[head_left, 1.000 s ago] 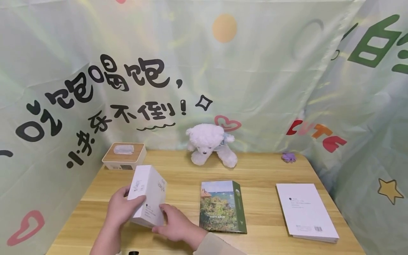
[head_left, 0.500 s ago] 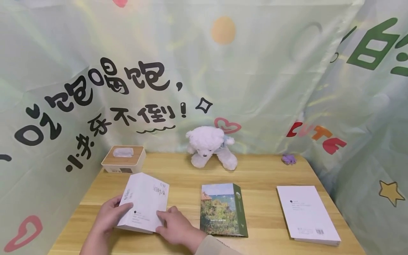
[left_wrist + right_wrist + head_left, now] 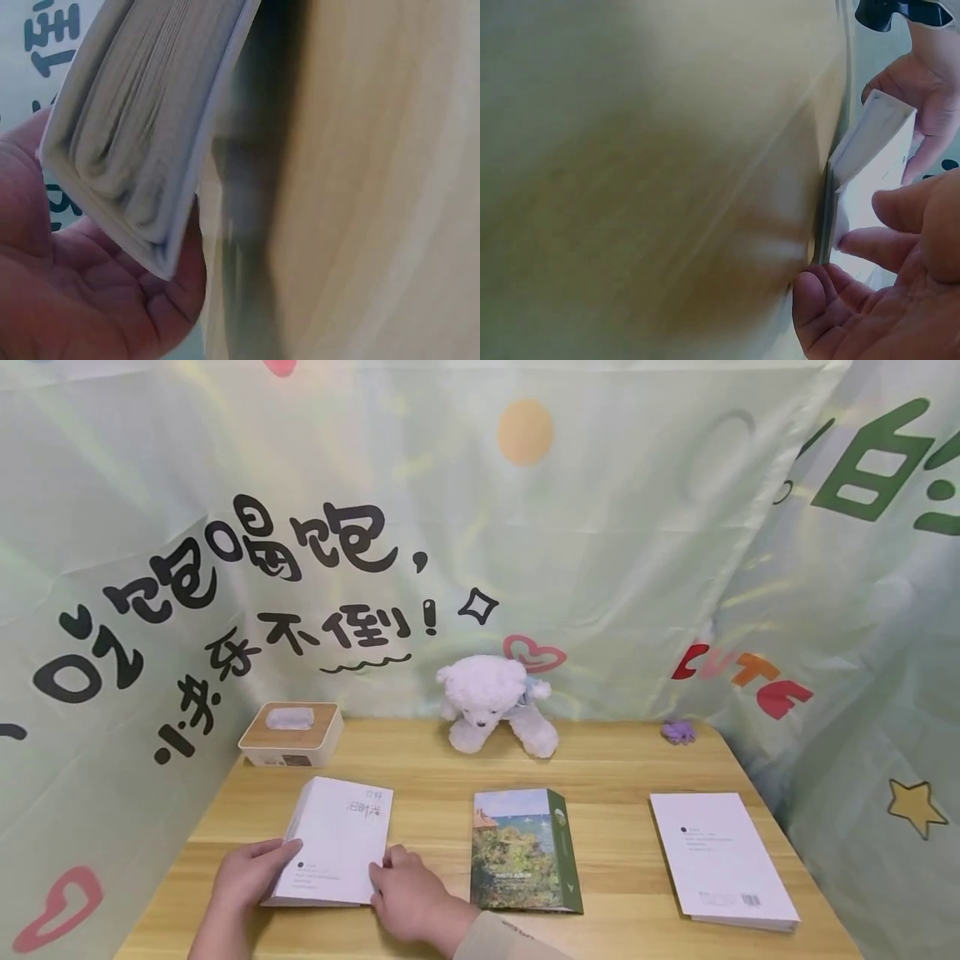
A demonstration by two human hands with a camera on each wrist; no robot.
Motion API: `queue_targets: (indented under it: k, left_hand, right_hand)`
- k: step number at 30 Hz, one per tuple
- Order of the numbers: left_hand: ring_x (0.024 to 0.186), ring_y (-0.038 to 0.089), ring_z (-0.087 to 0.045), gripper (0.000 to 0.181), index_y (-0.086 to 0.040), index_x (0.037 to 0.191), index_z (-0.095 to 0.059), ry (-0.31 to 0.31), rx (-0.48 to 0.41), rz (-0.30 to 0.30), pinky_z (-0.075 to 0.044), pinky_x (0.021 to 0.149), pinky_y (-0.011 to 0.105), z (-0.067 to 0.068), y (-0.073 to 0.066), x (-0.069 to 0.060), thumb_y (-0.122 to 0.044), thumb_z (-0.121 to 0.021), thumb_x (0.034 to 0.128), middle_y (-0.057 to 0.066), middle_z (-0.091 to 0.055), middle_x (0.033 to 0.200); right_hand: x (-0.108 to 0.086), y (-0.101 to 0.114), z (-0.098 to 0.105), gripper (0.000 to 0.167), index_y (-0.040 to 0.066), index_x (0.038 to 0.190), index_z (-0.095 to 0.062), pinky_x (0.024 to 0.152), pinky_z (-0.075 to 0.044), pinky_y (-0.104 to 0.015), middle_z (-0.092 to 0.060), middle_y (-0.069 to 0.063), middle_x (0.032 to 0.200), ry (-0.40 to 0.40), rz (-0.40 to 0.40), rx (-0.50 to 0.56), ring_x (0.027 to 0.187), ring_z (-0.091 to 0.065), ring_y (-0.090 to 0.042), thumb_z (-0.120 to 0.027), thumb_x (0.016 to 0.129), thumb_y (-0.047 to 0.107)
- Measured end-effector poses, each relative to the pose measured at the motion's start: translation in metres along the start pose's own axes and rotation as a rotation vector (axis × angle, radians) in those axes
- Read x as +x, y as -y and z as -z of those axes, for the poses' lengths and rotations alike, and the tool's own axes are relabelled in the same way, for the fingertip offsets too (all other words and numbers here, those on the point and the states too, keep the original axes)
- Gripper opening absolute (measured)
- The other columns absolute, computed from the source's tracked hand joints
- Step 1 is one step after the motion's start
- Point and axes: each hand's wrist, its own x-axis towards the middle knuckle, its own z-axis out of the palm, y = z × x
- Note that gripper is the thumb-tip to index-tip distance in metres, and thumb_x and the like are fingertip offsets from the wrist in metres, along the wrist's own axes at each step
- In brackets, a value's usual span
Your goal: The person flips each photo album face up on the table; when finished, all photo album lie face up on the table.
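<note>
A thick white book (image 3: 341,843) lies at the left of the table, cover upward, its spine side raised. My left hand (image 3: 243,877) grips the spine side, thumb on top. In the left wrist view, fingers of that hand (image 3: 90,292) curl round the spine corner of the book (image 3: 157,97), whose page ends show. At the lower right edge, my right hand (image 3: 416,893) holds the book. The right wrist view has the fingers of my right hand (image 3: 885,277) around the edge of the book (image 3: 877,150), with my left hand (image 3: 930,97) on the far side.
A green photo album (image 3: 517,852) lies mid-table on the wooden table (image 3: 607,768). Another white book (image 3: 723,860) is at the right. Along the back are a tissue box (image 3: 292,735), a white plush toy (image 3: 487,702) and a small purple object (image 3: 678,732).
The white book has tipped from nearly upright, spine facing me, down onto the table with its front cover upward. Both hands have stayed on it, the left moving down and left.
</note>
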Motion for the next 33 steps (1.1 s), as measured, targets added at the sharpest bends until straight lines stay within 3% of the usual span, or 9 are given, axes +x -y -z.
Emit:
queue_targets:
  k: [4, 11, 14, 19, 26, 30, 33]
  left_hand:
    - [0.129, 0.056, -0.046, 0.091, 0.02, 0.144, -0.047, -0.038, 0.108, 0.008, -0.034, 0.113, 0.068, -0.004, -0.001, -0.001, -0.056, -0.068, 0.0981, 0.044, -0.047, 0.143]
    - [0.13, 0.058, -0.048, 0.074, 0.018, 0.144, -0.048, -0.124, 0.217, -0.07, -0.037, 0.11, 0.068, -0.015, -0.01, -0.002, -0.04, -0.066, 0.1025, 0.041, -0.051, 0.142]
    - [0.129, 0.059, -0.049, 0.067, 0.018, 0.146, -0.046, -0.137, 0.254, -0.114, -0.039, 0.109, 0.068, -0.019, -0.016, -0.004, -0.033, -0.062, 0.1045, 0.042, -0.051, 0.141]
    - [0.133, 0.061, -0.045, 0.064, 0.017, 0.15, -0.04, -0.188, 0.311, -0.153, -0.038, 0.109, 0.071, -0.029, -0.024, -0.008, -0.023, -0.059, 0.1047, 0.042, -0.047, 0.145]
    - [0.133, 0.067, -0.034, 0.082, 0.016, 0.154, -0.033, -0.231, 0.296, -0.161, -0.035, 0.103, 0.079, -0.037, -0.027, -0.01, -0.02, -0.075, 0.0934, 0.046, -0.033, 0.147]
    - [0.136, 0.065, -0.029, 0.076, 0.012, 0.153, -0.039, -0.279, 0.289, -0.165, -0.03, 0.107, 0.077, -0.044, -0.034, -0.013, -0.017, -0.076, 0.0927, 0.044, -0.029, 0.152]
    - [0.138, 0.063, -0.03, 0.068, 0.01, 0.149, -0.046, -0.34, 0.257, -0.223, -0.028, 0.11, 0.074, -0.051, -0.042, -0.019, -0.012, -0.076, 0.0921, 0.041, -0.032, 0.152]
  right_hand:
    - [-0.001, 0.002, 0.001, 0.042, 0.015, 0.147, -0.063, 0.087, -0.054, -0.023, -0.055, -0.004, 0.142, -0.025, 0.043, -0.048, 0.116, -0.053, -0.017, -0.06, 0.107, 0.028]
    - [-0.001, 0.004, -0.001, 0.052, 0.012, 0.15, -0.059, 0.092, -0.053, -0.025, -0.054, -0.003, 0.147, 0.008, 0.067, -0.03, 0.123, -0.05, -0.017, -0.062, 0.106, 0.04]
    - [-0.002, 0.002, 0.002, 0.053, 0.012, 0.15, -0.059, 0.095, -0.053, -0.026, -0.055, -0.002, 0.147, 0.033, 0.066, 0.031, 0.126, -0.05, -0.017, -0.061, 0.106, 0.041]
    - [-0.011, -0.013, 0.016, 0.05, 0.005, 0.148, -0.061, 0.105, -0.05, -0.028, -0.062, -0.006, 0.141, 0.047, 0.049, 0.23, 0.129, -0.057, -0.018, -0.059, 0.108, 0.035]
    - [-0.06, -0.061, 0.047, 0.049, -0.003, 0.142, -0.062, 0.094, -0.058, -0.033, -0.07, -0.013, 0.129, -0.103, 0.056, 0.515, 0.108, -0.07, -0.015, -0.068, 0.105, 0.028]
    - [-0.095, -0.096, 0.067, 0.046, -0.008, 0.14, -0.061, 0.09, -0.059, -0.033, -0.07, -0.019, 0.125, -0.216, 0.037, 0.663, 0.103, -0.07, -0.019, -0.065, 0.106, 0.023]
    - [-0.119, -0.119, 0.082, 0.044, -0.01, 0.138, -0.061, 0.088, -0.06, -0.032, -0.07, -0.022, 0.125, -0.313, -0.002, 0.736, 0.102, -0.071, -0.026, -0.063, 0.107, 0.02]
